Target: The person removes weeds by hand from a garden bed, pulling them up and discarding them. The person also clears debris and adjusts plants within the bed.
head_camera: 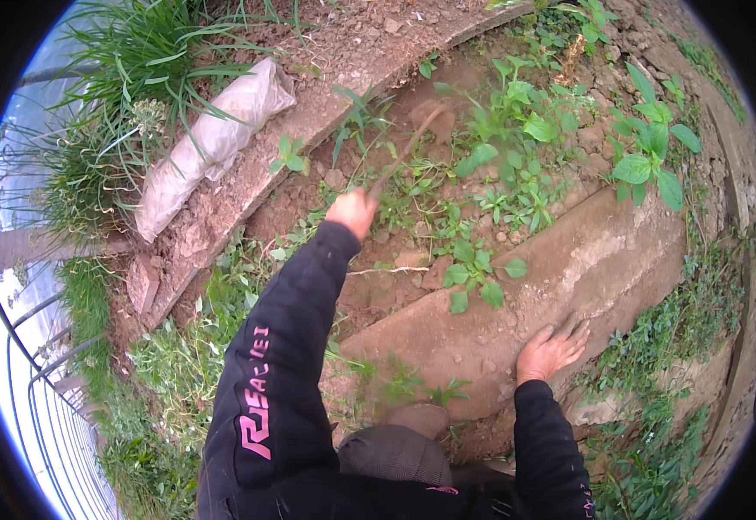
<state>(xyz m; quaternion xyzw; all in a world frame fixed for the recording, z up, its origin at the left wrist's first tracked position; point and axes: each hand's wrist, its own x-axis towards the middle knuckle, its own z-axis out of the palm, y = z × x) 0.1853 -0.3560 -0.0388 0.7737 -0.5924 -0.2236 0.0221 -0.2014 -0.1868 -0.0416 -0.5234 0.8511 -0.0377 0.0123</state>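
My left hand [352,213] grips the wooden handle of a short hand tool [406,155], which looks like a hand hoe. Its head is blurred and dirt-coloured, down at the soil among green weeds [514,123]. Beneath my right hand [552,351] lies a flat, soil-dusted slab [573,273]; the palm rests on it with fingers spread and nothing held. Between the two hands, a leafy weed [475,273] grows at the slab's edge. Pulled or bent stems lie on the loose soil [378,292] near my left wrist, along with a pale root or stick [387,270].
A narrow slab edging [326,133] runs diagonally at left. Beyond it lie a rolled bundle of whitish plastic film [215,146], a brick piece [144,283] and grassy clumps [137,58]. Greenhouse hoops [33,396] stand far left. A taller weed [652,146] grows at right.
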